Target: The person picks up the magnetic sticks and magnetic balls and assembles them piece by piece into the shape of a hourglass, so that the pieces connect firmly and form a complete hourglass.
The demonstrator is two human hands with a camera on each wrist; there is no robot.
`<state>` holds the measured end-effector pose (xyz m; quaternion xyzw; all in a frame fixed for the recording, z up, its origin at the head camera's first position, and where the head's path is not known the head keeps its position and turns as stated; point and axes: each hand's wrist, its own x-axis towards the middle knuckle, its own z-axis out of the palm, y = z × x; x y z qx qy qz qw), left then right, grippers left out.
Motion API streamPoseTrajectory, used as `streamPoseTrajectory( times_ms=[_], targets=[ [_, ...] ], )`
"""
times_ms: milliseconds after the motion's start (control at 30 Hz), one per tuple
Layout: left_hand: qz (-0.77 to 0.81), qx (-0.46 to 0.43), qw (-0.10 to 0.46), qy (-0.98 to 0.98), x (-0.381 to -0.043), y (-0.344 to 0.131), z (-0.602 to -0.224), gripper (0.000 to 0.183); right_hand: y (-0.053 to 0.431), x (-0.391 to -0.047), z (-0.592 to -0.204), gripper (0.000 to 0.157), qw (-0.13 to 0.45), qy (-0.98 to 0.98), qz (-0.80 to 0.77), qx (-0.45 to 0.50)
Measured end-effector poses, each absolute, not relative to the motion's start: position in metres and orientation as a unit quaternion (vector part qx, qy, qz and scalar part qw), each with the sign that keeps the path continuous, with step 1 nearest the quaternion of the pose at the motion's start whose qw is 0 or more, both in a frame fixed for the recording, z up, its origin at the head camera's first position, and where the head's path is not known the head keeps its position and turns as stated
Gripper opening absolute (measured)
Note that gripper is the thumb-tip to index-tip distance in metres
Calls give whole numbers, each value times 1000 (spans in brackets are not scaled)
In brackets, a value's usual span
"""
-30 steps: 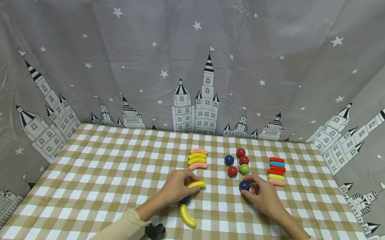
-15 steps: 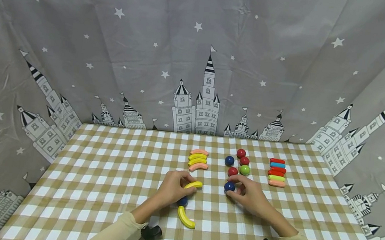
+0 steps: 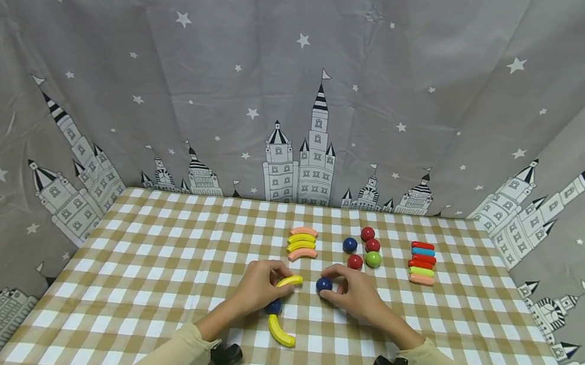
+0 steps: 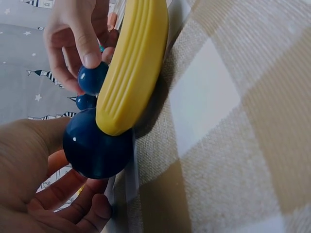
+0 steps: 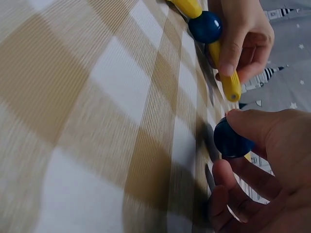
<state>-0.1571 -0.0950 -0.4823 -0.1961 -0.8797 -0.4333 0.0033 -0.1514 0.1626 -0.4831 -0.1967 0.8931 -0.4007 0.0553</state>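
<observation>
In the head view my left hand (image 3: pixel 260 286) pinches a yellow curved rod (image 3: pixel 291 280) between thumb and fingers. A blue ball (image 3: pixel 274 307) joins that rod to a second yellow curved rod (image 3: pixel 281 332), which bends toward the table's near edge. My right hand (image 3: pixel 355 294) pinches another blue ball (image 3: pixel 323 285) just right of the held rod's tip. From the right wrist, a narrow gap shows between the held rod's end (image 5: pixel 234 96) and that blue ball (image 5: pixel 231 139). The left wrist view has the joining ball (image 4: pixel 95 148) and the near rod (image 4: pixel 133 63) up close.
Beyond my hands lies a stack of yellow and pink curved rods (image 3: pixel 302 245). To its right sit several balls: red (image 3: pixel 367 234), green (image 3: pixel 372 259) and blue (image 3: pixel 350 245). Farther right are straight coloured rods (image 3: pixel 422 263). A checked cloth (image 3: pixel 172 253) covers the table; a grey curtain hangs behind.
My right hand has carried its blue ball leftward, close to the rod in my left hand. The left hand, with its joined pieces, has shifted slightly left.
</observation>
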Motion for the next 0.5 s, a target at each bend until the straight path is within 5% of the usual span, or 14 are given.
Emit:
streamPoseTrajectory(
  times_ms=[500],
  targets=[
    [-432,-193,10,-881,-157,-97,-482,11,131,-162,-480,30,67,881,-419,-208]
  ],
)
